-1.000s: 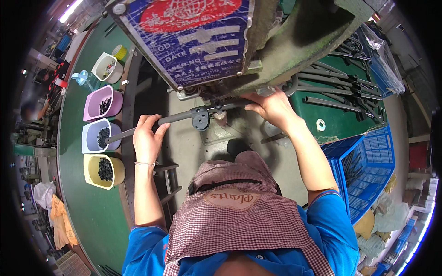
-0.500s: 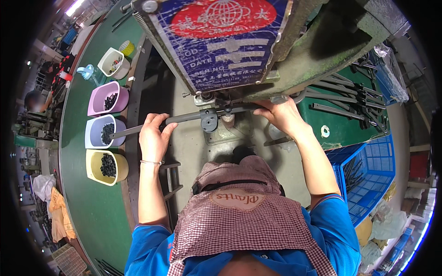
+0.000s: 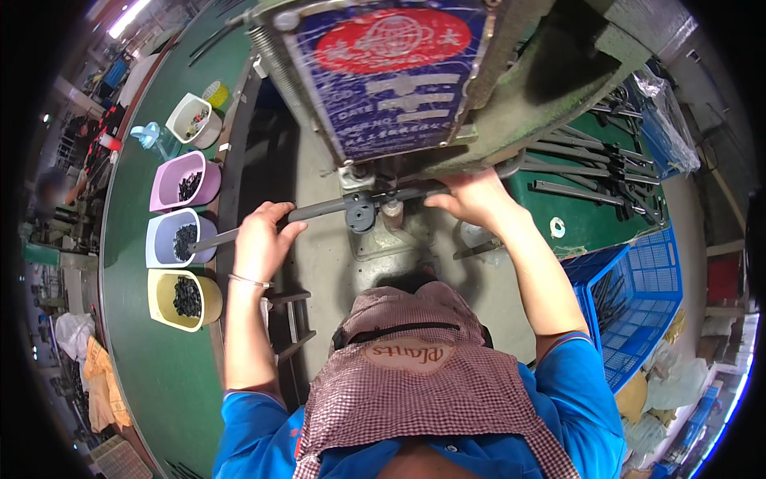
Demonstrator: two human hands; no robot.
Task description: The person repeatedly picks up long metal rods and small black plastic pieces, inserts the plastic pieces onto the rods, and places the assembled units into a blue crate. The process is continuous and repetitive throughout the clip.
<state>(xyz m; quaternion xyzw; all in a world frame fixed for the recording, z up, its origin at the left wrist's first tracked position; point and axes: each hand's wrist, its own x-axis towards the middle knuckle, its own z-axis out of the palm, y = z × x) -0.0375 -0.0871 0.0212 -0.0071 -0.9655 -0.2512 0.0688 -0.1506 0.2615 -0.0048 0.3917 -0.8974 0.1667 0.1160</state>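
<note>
Ok, head view: L hand pinches the grey tube btwn thumb & fingers; R hand is closed round it toward the other end, fingertips partly hidden. Tube runs crosswise below the machine, w/ a round dark clamp on it approx. midway; its L end overlaps the blue tub. On the green table, L side: yellow tub, pink tub, white tub. R side: more tubes on a green bench, blue crate beside.
</note>
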